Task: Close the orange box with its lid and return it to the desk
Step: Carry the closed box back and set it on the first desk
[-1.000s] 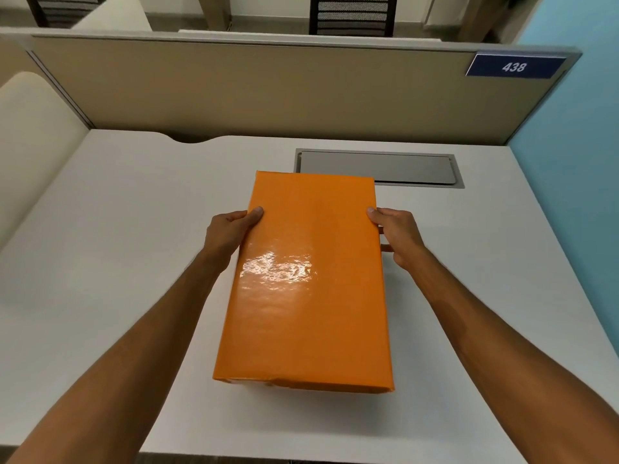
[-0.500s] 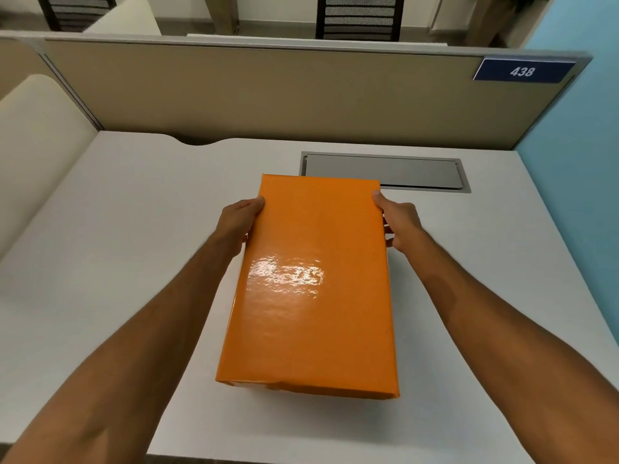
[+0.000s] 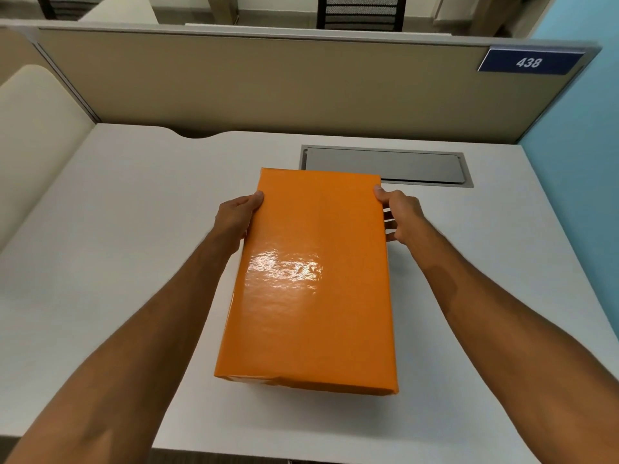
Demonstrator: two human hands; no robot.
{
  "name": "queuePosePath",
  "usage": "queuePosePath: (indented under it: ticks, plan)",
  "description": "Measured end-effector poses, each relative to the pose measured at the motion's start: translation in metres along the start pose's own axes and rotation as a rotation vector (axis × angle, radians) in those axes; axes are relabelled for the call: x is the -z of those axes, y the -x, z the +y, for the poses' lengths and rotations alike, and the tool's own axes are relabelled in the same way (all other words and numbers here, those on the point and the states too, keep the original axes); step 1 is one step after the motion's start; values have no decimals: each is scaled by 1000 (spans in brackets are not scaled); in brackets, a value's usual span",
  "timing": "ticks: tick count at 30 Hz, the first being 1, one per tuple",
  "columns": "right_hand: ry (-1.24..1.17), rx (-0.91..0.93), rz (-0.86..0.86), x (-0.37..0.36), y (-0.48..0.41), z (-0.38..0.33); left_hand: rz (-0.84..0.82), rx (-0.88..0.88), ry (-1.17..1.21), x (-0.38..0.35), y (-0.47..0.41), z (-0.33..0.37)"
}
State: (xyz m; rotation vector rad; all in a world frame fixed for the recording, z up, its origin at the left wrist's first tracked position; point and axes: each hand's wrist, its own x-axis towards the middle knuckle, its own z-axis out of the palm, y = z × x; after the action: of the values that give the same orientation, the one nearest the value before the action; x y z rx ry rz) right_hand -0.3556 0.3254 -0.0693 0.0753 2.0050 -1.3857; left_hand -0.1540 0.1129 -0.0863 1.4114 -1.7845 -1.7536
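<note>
Hands grip orange box (image 3: 315,279); sign (image 3: 530,62) reads "438".

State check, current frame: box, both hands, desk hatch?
orange box: lid on, closed, gripped at both long sides near its far end
left hand: closed on the box's left side
right hand: closed on the box's right side, fingers curled under the edge
desk hatch: flap shut

both hands (image 3: 400,214) grip closed orange box (image 3: 313,283).
</note>
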Motion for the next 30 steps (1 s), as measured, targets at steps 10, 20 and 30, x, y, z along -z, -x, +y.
queuePosePath:
  ticks: [10,20,30]
  plan:
    - [35,110,-86,7,37,34,-91,-64,-124,20,45,-25]
    - [52,163,-156,19,92,81,-255,-21,-74,47,105,-61]
    - [4,164,-190,28,146,130,-359,65,-80,57,146,-75]
